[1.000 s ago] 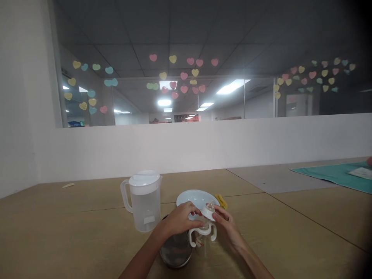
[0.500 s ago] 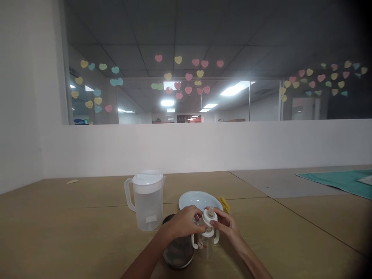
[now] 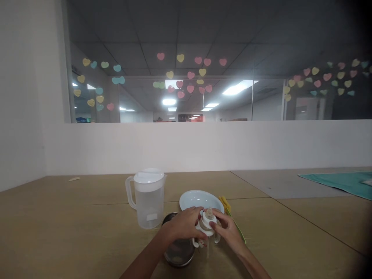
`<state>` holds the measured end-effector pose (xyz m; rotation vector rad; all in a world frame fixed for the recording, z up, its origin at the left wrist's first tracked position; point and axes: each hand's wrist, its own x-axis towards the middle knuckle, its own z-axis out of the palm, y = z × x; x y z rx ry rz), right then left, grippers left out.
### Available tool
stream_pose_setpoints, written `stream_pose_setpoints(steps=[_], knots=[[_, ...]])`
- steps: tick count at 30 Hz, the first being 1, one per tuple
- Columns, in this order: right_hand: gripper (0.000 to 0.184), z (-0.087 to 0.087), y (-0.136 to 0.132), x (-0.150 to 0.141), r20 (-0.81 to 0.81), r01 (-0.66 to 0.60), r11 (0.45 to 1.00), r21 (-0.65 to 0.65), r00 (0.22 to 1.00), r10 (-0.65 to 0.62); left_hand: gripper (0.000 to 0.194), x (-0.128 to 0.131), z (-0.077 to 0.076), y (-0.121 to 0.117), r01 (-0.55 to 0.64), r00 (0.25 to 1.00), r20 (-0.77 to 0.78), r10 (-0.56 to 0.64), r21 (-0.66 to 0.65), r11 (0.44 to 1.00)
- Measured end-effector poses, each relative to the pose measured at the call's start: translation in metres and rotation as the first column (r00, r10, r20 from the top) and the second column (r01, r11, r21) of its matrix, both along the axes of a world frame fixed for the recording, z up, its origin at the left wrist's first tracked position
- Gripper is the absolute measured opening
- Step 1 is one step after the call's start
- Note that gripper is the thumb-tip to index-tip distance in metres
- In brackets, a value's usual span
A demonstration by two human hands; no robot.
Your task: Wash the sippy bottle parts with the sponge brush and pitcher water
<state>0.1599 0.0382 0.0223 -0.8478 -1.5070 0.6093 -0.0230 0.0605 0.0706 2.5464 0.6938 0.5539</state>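
A clear baby bottle with a white collar, a teat on top and two white side handles stands upright between my hands, low in the head view. My left hand is closed around its left side just below the collar. The fingers and thumb of my right hand grip the white collar from the right. Partly under my left forearm is a round, dark metal bowl. Just behind the hands sits a pale blue-white bowl, its front edge covered by my fingers.
A translucent lidded pitcher stands to the left of the metal bowl. Right of the pale bowl lies a yellow-headed tool with a thin green handle. A teal cloth is at the far right, and a white wall rises behind the table.
My right hand has shifted slightly on the collar, and more of the green handle shows beside it. The whole view has moved a little; both hands keep hold of the bottle.
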Motion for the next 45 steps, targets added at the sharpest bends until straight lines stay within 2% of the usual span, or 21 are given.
stream_pose_setpoints(steps=[4, 10, 15, 19, 22, 26, 28, 31, 36, 38, 41, 43, 45], knots=[[0.033, 0.000, -0.001, -0.003, 0.081, 0.015, 1.000, -0.020, 0.997, -0.013, 0.057, 0.001, -0.002, 0.001, -0.019, 1.000, -0.003, 0.019, -0.007, 1.000], [0.031, 0.003, -0.006, -0.008, 0.187, 0.067, 0.997, -0.028, 0.981, -0.061, 0.052, 0.003, -0.006, 0.002, -0.041, 0.999, -0.022, 0.041, -0.016, 0.999], [0.023, -0.003, -0.006, -0.006, 0.295, 0.213, 0.964, 0.158, 0.922, -0.252, 0.057, 0.004, -0.009, 0.001, -0.062, 0.996, -0.064, 0.061, -0.016, 0.998], [0.022, -0.009, -0.007, -0.002, 0.361, 0.271, 0.876, 0.400, 0.831, -0.422, 0.069, 0.004, -0.007, -0.001, -0.129, 0.983, -0.127, 0.134, 0.048, 0.991], [0.020, -0.011, -0.011, -0.001, 0.359, 0.277, 0.774, 0.569, 0.764, -0.537, 0.077, 0.005, -0.005, -0.003, -0.167, 0.968, -0.174, 0.178, 0.076, 0.983], [0.011, -0.013, -0.014, -0.005, 0.293, 0.299, 0.601, 0.741, 0.661, -0.691, 0.072, 0.005, -0.004, -0.003, -0.192, 0.963, -0.180, 0.202, 0.073, 0.979], [0.009, -0.015, -0.015, -0.008, 0.291, 0.281, 0.558, 0.781, 0.627, -0.723, 0.069, 0.005, -0.005, -0.003, -0.195, 0.963, -0.173, 0.206, 0.075, 0.978], [0.014, -0.018, -0.016, -0.013, 0.344, 0.186, 0.567, 0.802, 0.633, -0.694, 0.069, 0.006, -0.005, -0.003, -0.207, 0.956, -0.192, 0.220, 0.083, 0.975], [0.028, -0.025, -0.020, -0.023, 0.417, 0.030, 0.611, 0.791, 0.704, -0.575, 0.065, 0.007, -0.006, -0.002, -0.175, 0.962, -0.187, 0.197, 0.127, 0.976], [0.030, -0.028, -0.019, -0.025, 0.339, 0.110, 0.607, 0.787, 0.745, -0.574, 0.067, 0.006, -0.006, -0.001, -0.155, 0.970, -0.171, 0.171, 0.105, 0.982], [0.030, -0.031, -0.014, -0.022, 0.133, 0.378, 0.614, 0.693, 0.771, -0.623, 0.074, 0.003, -0.006, 0.000, -0.131, 0.981, -0.138, 0.136, 0.040, 0.991], [0.035, -0.033, -0.009, -0.016, 0.109, 0.430, 0.693, 0.578, 0.802, -0.588, 0.076, 0.002, -0.007, 0.003, -0.112, 0.987, -0.116, 0.111, -0.004, 0.994], [0.038, -0.035, -0.004, -0.011, 0.180, 0.351, 0.809, 0.471, 0.860, -0.477, 0.075, 0.001, -0.009, 0.005, -0.092, 0.992, -0.096, 0.087, -0.044, 0.995]])
